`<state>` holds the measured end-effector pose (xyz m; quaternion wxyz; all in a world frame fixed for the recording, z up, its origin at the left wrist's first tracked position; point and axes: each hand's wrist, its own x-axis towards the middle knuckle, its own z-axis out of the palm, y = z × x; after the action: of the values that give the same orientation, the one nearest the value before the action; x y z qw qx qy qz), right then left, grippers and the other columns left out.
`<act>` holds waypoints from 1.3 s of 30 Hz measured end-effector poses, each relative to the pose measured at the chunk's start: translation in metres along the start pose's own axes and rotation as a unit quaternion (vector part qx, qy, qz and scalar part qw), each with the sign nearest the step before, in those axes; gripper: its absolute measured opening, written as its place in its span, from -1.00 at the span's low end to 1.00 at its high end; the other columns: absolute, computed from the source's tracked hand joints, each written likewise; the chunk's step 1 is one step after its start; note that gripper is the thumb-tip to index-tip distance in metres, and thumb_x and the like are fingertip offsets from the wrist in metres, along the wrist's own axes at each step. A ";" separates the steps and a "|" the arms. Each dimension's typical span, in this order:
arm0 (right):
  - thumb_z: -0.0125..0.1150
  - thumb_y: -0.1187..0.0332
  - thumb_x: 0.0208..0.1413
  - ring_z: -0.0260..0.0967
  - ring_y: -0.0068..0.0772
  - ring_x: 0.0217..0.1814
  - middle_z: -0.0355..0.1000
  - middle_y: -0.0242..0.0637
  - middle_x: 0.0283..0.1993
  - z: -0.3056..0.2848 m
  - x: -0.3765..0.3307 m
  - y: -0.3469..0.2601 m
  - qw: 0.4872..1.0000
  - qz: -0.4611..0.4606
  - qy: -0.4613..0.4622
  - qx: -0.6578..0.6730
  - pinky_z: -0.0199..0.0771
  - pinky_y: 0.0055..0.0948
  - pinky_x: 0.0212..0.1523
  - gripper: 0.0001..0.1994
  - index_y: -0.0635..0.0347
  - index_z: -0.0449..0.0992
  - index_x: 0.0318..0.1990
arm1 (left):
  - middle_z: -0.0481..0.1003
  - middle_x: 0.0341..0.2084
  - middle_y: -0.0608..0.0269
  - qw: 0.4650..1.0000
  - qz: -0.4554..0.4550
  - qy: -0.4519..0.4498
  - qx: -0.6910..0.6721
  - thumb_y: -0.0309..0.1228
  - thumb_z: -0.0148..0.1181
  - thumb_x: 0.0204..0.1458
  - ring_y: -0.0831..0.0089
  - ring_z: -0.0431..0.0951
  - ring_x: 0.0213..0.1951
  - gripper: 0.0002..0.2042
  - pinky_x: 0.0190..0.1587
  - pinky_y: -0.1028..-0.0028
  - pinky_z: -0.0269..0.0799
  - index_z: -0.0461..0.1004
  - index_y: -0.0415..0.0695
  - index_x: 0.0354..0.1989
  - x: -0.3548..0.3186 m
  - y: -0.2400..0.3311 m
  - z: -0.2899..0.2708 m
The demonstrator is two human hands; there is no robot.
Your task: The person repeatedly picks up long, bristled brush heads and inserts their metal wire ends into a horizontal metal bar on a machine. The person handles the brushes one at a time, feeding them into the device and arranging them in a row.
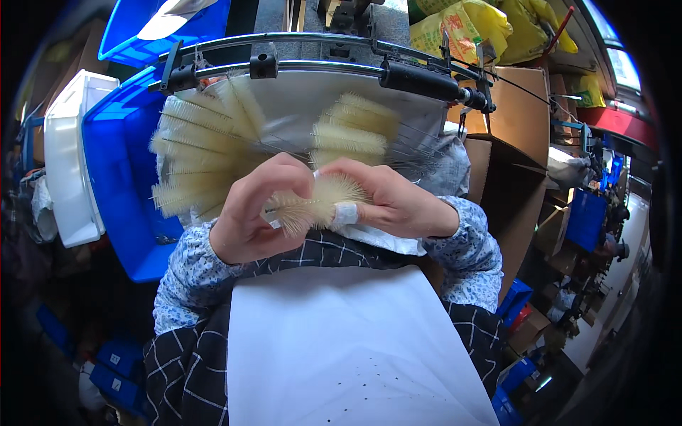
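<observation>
A cream-bristled brush (334,195), seemingly bent or curled, is between my two hands in front of my body. My left hand (259,209) curls its fingers around the brush's left end. From the other side, my right hand (391,202) pinches it between thumb and fingers. White tape wraps some fingertips. Just beyond my left hand, several similar wire-stemmed brushes (192,145) lie fanned out. A second pile of brushes (352,131) lies beyond my right hand, its thin wire stems pointing right. Both piles rest on a pale sheet (284,106).
A metal rod frame (312,67) with black fittings crosses the far side. Left stand a blue bin (128,184) and a white bin (71,163). An open cardboard box (515,163) is at right, yellow sacks (462,32) behind. White material (341,326) covers my lap.
</observation>
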<state>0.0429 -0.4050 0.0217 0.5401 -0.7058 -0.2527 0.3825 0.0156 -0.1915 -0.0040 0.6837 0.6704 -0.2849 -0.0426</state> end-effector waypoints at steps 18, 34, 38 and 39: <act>-0.03 0.17 0.02 0.26 -0.28 -0.21 0.42 -0.42 -0.34 -0.171 0.075 0.111 0.670 0.037 0.465 -0.578 0.17 -0.23 -0.20 -0.77 -0.23 0.45 -0.15 | 0.34 -0.31 -0.10 0.835 -0.401 -0.115 0.359 -0.40 0.15 -0.14 -0.04 0.42 -0.33 -0.51 -0.28 0.20 0.38 0.14 -0.08 0.01 -0.115 -0.033 -0.008; 0.05 0.25 -0.06 0.21 -0.40 -0.13 0.41 -0.55 -0.36 -0.196 0.074 0.120 0.675 -0.022 0.434 -0.596 0.05 -0.27 -0.11 -0.73 -0.33 0.47 -0.15 | 0.37 -0.47 0.25 0.901 -0.303 0.077 0.302 -0.58 0.12 -0.29 0.60 0.22 -0.63 -0.71 -0.57 0.61 0.19 0.37 -0.20 -0.28 -0.068 0.035 -0.048; 0.06 0.23 -0.05 0.18 -0.41 -0.06 0.40 -0.57 -0.31 -0.206 0.077 0.128 0.668 -0.026 0.428 -0.608 -0.02 -0.27 -0.06 -0.75 -0.35 0.47 -0.16 | 0.32 -0.43 0.23 0.919 -0.204 0.158 0.297 -0.55 0.06 -0.29 0.57 0.26 -0.47 -0.73 -0.37 0.58 0.22 0.32 -0.22 -0.31 -0.068 0.052 -0.065; 0.02 0.26 -0.02 0.15 -0.39 0.04 0.39 -0.53 -0.22 -0.206 0.080 0.126 0.676 0.001 0.409 -0.614 -0.06 -0.12 0.05 -0.71 -0.32 0.43 -0.09 | 0.30 -0.41 0.23 0.917 -0.208 0.195 0.279 -0.55 0.04 -0.29 0.56 0.27 -0.44 -0.73 -0.34 0.58 0.22 0.31 -0.22 -0.31 -0.069 0.055 -0.066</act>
<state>0.2495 -0.4969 -0.0948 0.0346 -0.9648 -0.1842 -0.1846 -0.0302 -0.0970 0.0292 0.4862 0.8733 0.0001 0.0290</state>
